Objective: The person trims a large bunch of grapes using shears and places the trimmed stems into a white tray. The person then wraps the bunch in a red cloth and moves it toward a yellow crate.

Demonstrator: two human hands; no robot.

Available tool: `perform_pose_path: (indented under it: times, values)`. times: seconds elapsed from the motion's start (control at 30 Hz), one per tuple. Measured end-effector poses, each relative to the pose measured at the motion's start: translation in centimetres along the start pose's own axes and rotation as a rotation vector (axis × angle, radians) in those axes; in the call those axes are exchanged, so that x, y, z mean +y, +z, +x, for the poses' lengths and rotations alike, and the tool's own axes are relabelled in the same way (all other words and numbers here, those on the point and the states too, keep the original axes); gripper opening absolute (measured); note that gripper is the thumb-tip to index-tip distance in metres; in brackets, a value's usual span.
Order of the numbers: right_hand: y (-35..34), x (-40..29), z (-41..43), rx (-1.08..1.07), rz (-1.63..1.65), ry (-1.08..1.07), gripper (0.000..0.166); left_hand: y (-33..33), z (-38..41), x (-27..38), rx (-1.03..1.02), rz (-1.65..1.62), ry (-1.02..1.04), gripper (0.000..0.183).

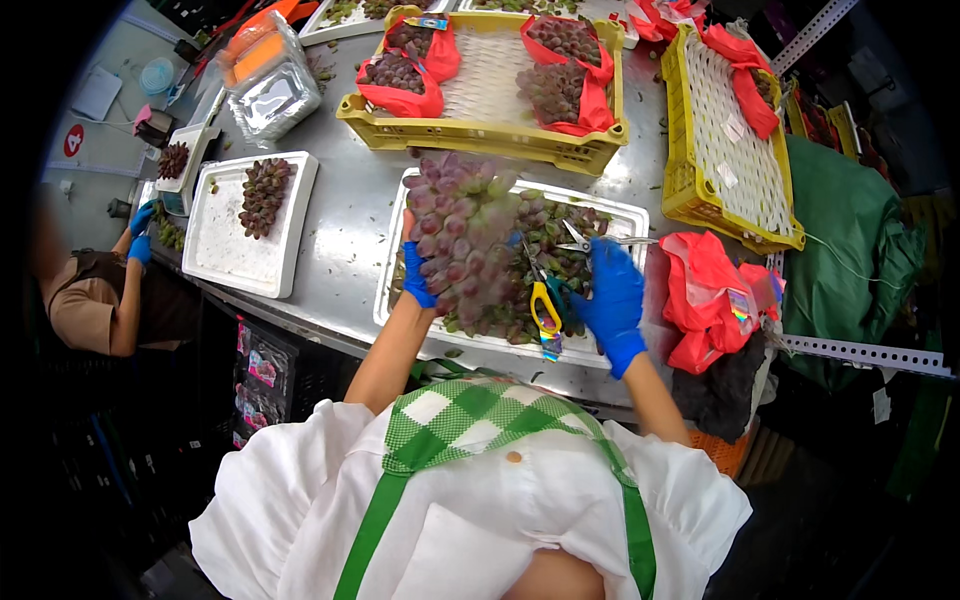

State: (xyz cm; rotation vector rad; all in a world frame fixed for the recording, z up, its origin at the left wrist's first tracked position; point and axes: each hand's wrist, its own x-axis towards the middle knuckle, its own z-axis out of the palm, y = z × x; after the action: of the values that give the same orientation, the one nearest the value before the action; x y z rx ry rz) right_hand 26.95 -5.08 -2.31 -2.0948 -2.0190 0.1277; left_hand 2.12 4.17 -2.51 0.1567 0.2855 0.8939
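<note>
My left hand (417,276), in a blue glove, supports a large bunch of reddish-purple grapes (465,240) from its left side. The bunch is raised over a white foam tray (637,217) and partly blurred. Blue-gloved too, my right hand (616,304) has its fingers on metal scissors (576,238) whose blades are spread toward the bunch. A second pair of scissors with yellow and teal handles (546,309) lies over the tray beside my right thumb; whether they touch I cannot tell. More green and purple grapes (547,217) fill the tray beneath.
Beyond the tray stands a yellow crate (480,142) holding grapes in red wrapping. Another yellow crate (679,180) sits right, above crumpled red wrapping (701,300). Leftward are a foam tray (225,259) with one bunch (264,196), clear plastic containers (274,105) and a co-worker (94,300).
</note>
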Motion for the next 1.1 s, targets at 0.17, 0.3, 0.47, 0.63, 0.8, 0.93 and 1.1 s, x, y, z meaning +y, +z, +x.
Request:
perform_pose_path:
  times: [0.17,0.3,0.47,0.63,0.8,0.93,1.1]
  values:
    - [-0.1,4.5,1.4,-0.364,-0.278,0.108,0.116,-0.6,-0.1,0.8,-0.148,0.071,-0.088,0.066]
    - [0.6,5.3,2.0,-0.369,-0.236,0.037,0.121,0.1,0.1,0.7,-0.159,0.213,-0.130,0.060]
    - [0.8,5.3,2.6,-0.303,-0.178,0.002,0.097,0.4,0.0,1.0,-0.158,0.317,-0.172,0.054]
    - [-3.0,5.4,1.5,-0.345,0.015,0.066,0.068,1.1,0.0,1.9,-0.185,0.529,-0.233,0.047]
    - [-9.5,4.0,1.3,-0.226,0.262,-0.118,0.059,1.0,0.2,2.3,-0.084,0.271,-0.349,0.039]
    - [-14.7,1.2,2.4,-0.278,0.265,-0.305,0.054,3.0,-0.2,2.2,0.085,0.652,-0.274,0.036]
    - [-17.5,-1.1,2.9,-0.487,0.134,-0.341,0.050,-0.7,0.4,2.5,-0.110,0.073,-0.426,0.038]
